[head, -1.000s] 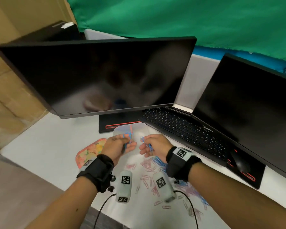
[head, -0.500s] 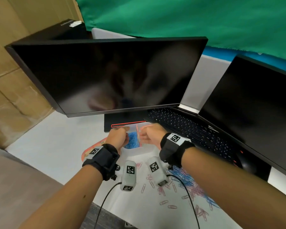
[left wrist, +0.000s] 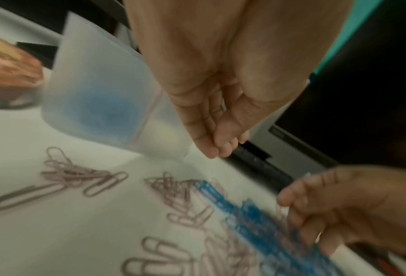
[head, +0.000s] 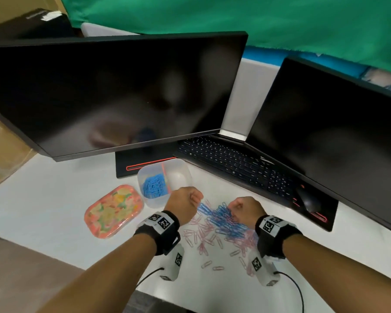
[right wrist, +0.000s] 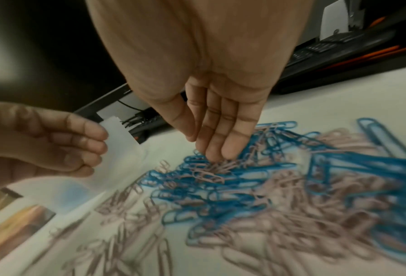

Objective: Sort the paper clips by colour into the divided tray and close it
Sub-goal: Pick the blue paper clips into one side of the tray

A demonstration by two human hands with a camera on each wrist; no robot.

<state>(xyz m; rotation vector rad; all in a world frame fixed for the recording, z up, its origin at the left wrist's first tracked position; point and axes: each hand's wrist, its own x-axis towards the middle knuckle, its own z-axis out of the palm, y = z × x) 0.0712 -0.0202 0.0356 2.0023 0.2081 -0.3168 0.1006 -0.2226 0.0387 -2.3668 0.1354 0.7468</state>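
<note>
A translucent divided tray (head: 181,164) stands open behind my left hand; its left compartment holds blue clips (head: 154,185) and the right one looks bare. A mixed pile lies in front of it, blue clips (head: 224,219) on top and pink clips (head: 201,236) spread toward me. My left hand (head: 195,197) hangs just right of the tray (left wrist: 96,89), fingers (left wrist: 209,147) loosely curled, holding nothing. My right hand (head: 236,212) reaches down into the pile, its fingertips (right wrist: 225,151) touching blue clips (right wrist: 220,179). Whether it pinches any is unclear.
The tray's flower-patterned lid (head: 114,211) lies left of the tray. A large monitor (head: 122,93) stands behind on its base; a laptop keyboard (head: 230,163), its screen (head: 325,136) and a mouse (head: 308,202) are to the right. The table's front edge is near my forearms.
Both hands held blue clips over the tray, then came back toward me. Now the left hand is empty beside the tray and the right hand is down on the pile.
</note>
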